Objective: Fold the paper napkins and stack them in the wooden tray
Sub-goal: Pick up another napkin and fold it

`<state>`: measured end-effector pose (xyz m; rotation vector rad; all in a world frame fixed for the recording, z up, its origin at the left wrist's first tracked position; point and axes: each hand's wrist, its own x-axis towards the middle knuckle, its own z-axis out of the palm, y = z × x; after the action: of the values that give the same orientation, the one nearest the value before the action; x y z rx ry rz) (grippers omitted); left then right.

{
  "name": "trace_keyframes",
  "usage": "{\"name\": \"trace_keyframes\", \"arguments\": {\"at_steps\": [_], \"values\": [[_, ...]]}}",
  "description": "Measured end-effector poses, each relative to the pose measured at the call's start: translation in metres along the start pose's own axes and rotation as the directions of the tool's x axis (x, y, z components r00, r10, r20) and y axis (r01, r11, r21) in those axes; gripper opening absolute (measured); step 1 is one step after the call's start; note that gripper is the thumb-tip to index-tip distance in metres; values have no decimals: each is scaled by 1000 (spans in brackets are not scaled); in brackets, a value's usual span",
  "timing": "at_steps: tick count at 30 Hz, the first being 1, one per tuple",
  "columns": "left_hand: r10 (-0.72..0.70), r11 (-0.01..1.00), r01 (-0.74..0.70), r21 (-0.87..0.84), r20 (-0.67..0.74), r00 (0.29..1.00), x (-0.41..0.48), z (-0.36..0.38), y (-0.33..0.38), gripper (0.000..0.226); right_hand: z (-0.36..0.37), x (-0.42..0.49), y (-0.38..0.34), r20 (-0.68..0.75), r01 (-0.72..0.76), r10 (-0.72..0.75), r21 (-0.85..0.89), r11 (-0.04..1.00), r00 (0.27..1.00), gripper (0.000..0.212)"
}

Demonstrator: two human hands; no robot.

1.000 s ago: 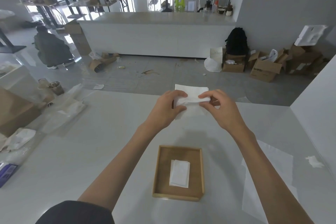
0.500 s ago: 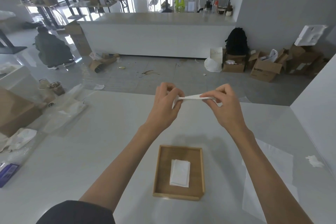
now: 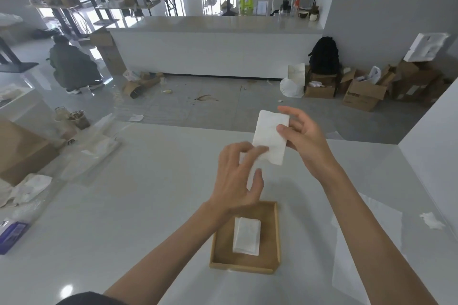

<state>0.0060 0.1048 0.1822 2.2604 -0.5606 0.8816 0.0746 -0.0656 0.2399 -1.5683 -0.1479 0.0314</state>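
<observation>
A white paper napkin (image 3: pixel 270 136), folded into a long strip, is held up above the white table. My right hand (image 3: pixel 301 136) pinches its upper right edge between thumb and fingers. My left hand (image 3: pixel 239 177) grips its lower left end, fingers curled over the paper. Below my hands, near the table's front, sits the wooden tray (image 3: pixel 276 235). A small stack of folded napkins (image 3: pixel 246 236) lies flat in the tray's middle. Part of the held napkin is hidden behind my left hand.
A clear plastic sheet (image 3: pixel 379 230) lies right of the tray, with a crumpled paper scrap (image 3: pixel 430 220) beyond it. At the left are a cardboard box (image 3: pixel 22 151), plastic wrappers (image 3: pixel 96 153) and a purple packet (image 3: pixel 11 236). A person crouches on the floor (image 3: pixel 73 67) far left.
The napkin was held flat and level between both hands; now it is turned upright and lengthwise. My left hand dropped toward the tray, my right hand moved right.
</observation>
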Motion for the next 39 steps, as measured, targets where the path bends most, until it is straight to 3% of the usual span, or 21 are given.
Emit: {"name": "trace_keyframes", "arguments": {"at_steps": [1,2,3,4,5,7,10,15,17,21,24,27,33,39], "values": [[-220,969,218,-116,-1,976,4,-3,5,46,-2,1,-2,37,14,-14,-6,1000,999,41],[-443,859,446,-250,75,894,12,-8,7,50,-4,2,-4,77,26,-25,-9,1000,997,45],[-599,678,638,-364,227,767,22,-14,6,56,-5,1,-6,113,33,-31,-19,999,993,47],[-653,486,762,-429,402,642,32,-19,1,60,-5,2,-8,144,38,-33,-31,999,989,49],[-632,350,819,-455,531,565,40,-22,-5,60,-5,1,-9,170,36,-27,-46,998,985,51],[-568,269,812,-518,595,568,45,-24,-14,46,-5,1,-9,182,33,-22,-61,998,983,53],[-580,262,771,-580,544,607,41,-20,-11,27,-4,-1,-4,176,38,-26,-69,997,984,55],[-673,330,751,-571,415,612,36,-12,-13,19,-2,-12,14,185,28,-9,-99,995,983,41],[-657,393,734,-554,390,645,34,-11,-15,25,-1,-16,26,133,17,-3,-103,995,991,33],[-538,526,686,-503,428,727,19,-7,-26,60,-1,-19,47,107,-24,40,-148,989,994,33],[-498,615,661,-431,438,748,4,-2,-36,55,-1,-24,63,136,-63,89,-188,980,987,38],[-514,586,727,-358,529,675,-17,8,-50,48,3,-32,95,139,-121,158,-243,962,978,44],[-518,514,845,-147,733,442,-87,43,-84,64,13,-57,190,175,-274,334,-296,915,926,60],[-545,484,874,36,795,268,-152,87,-110,77,34,-79,275,162,-363,458,-408,837,874,75]]}}
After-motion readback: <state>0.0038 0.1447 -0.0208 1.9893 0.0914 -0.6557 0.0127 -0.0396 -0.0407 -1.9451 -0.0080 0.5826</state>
